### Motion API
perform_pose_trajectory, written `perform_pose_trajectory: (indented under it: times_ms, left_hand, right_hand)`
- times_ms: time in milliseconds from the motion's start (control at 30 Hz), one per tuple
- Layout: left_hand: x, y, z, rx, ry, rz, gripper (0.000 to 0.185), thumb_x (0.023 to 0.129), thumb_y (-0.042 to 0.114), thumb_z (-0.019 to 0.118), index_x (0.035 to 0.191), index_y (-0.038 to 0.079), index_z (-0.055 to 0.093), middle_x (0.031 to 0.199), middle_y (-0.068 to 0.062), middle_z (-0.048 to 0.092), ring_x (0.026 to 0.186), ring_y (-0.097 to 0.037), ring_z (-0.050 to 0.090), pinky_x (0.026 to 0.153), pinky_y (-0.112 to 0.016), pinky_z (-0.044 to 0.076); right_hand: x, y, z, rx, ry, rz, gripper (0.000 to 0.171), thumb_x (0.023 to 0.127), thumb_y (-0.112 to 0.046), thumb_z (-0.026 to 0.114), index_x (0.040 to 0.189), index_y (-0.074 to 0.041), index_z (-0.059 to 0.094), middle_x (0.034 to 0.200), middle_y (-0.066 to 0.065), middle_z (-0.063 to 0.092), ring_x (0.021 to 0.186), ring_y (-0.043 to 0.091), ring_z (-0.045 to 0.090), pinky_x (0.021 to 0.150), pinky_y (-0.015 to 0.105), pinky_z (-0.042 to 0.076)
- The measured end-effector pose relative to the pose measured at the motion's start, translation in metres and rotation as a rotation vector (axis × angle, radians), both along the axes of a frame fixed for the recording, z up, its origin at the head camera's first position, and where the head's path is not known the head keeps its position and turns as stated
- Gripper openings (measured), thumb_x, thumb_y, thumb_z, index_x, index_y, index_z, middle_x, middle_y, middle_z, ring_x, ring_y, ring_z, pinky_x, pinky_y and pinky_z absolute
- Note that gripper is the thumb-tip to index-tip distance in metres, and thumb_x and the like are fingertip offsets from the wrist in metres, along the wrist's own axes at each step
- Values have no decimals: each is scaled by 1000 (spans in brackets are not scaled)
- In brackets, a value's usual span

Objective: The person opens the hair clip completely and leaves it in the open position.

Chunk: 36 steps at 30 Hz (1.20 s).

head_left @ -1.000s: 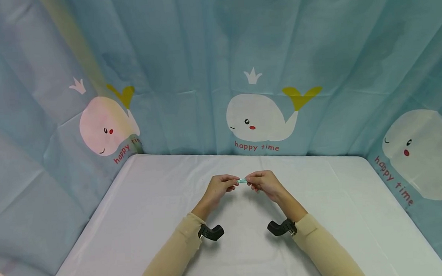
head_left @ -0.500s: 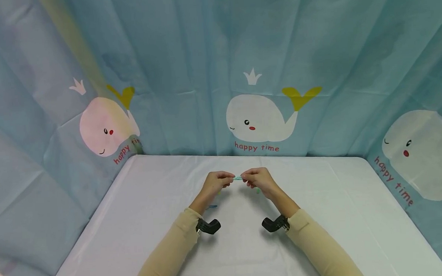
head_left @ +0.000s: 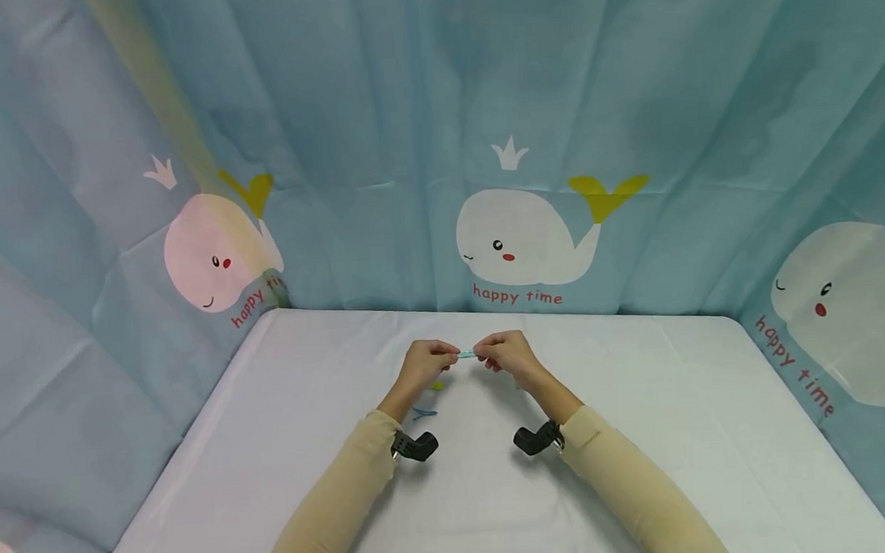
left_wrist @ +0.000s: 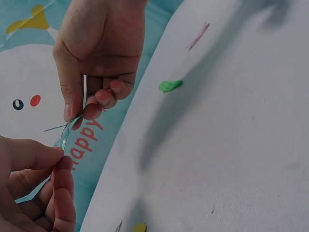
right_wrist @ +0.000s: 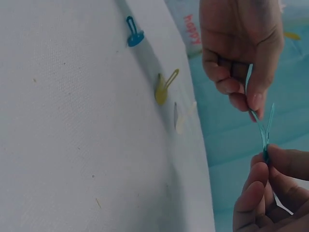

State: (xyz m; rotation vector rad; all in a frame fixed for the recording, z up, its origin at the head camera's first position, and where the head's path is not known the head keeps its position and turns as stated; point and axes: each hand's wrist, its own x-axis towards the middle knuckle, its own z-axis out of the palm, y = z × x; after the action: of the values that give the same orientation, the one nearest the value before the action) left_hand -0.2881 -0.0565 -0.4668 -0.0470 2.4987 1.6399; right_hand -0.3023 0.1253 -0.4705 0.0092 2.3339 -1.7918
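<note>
1. Teal hair clip (right_wrist: 263,126), thin and translucent, held in the air above the far middle of the white table (head_left: 646,433), stretched between both hands; seen as a short teal bar (head_left: 467,354) in the head view and as a thin strip (left_wrist: 72,121) in the left wrist view.
2. Left hand (head_left: 423,363) pinching one end of the clip between thumb and forefinger, remaining fingers curled into the palm.
3. Right hand (head_left: 503,353) pinching the other end the same way, thumb against forefinger, other fingers curled under.
4. Two prongs of the clip parted slightly into a narrow V near the left hand's fingertips (right_wrist: 255,100) in the right wrist view.
5. On the tablecloth below and beside the left hand: a yellow clip (head_left: 436,385), a blue clip (head_left: 423,412) nearer the body, and a pale white clip (right_wrist: 181,116) next to the yellow one, all lying flat and apart from one another.
6. Below the right hand: a green clip (left_wrist: 170,86) on the cloth, with a faint pink one (left_wrist: 198,36) further off.
7. Black wrist mounts (head_left: 414,446) strapped at the cuffs of beige sleeves (head_left: 327,516).
8. Around the table on three sides: a teal curtain (head_left: 373,105) printed with white whales (head_left: 519,237) and the red words "happy time".
</note>
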Motion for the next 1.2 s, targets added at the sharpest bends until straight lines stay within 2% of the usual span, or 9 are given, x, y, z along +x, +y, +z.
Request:
perform_pose_trajectory:
  times_ms: [200, 433, 700, 967, 1200]
  left_hand:
    - [-5, 1, -7, -87, -12, -15, 12, 91, 14, 67, 95, 6, 75, 92, -7, 72, 79, -16, 60, 67, -24, 46]
    - [-10, 6, -10, -245, 32, -32, 9, 88, 12, 69, 91, 6, 76, 90, -8, 73, 72, -15, 58, 61, -23, 44]
    - [-10, 13, -18, -321, 73, -15, 9, 86, 8, 68, 87, 5, 76, 89, -9, 74, 72, -17, 61, 62, -26, 48]
    - [-8, 20, -21, -496, 143, -64, 11, 86, 4, 65, 82, 5, 74, 83, -8, 72, 73, -21, 65, 67, -33, 53]
    - [-7, 22, -21, -537, 167, -79, 11, 86, 3, 65, 78, 5, 72, 80, -8, 71, 70, -22, 64, 64, -33, 51]
  right_hand:
    - [-6, -5, -4, 43, -18, -22, 15, 89, -9, 68, 92, 4, 74, 69, 2, 65, 59, 12, 55, 56, 24, 46]
    - [-12, -8, -9, 92, -33, -38, 13, 87, -8, 69, 90, 4, 74, 69, 4, 67, 57, 12, 55, 54, 23, 45]
    - [-19, -8, -21, 133, -59, -53, 12, 87, -9, 70, 88, 3, 74, 65, -1, 64, 54, 9, 53, 52, 22, 43]
    - [-23, -10, -25, 226, -32, -28, 10, 84, -7, 70, 83, 2, 75, 58, -3, 61, 49, 8, 50, 48, 21, 41]
    - [-25, -12, -28, 279, -32, -43, 8, 82, -6, 71, 78, 0, 75, 56, -2, 60, 47, 8, 50, 46, 22, 40]
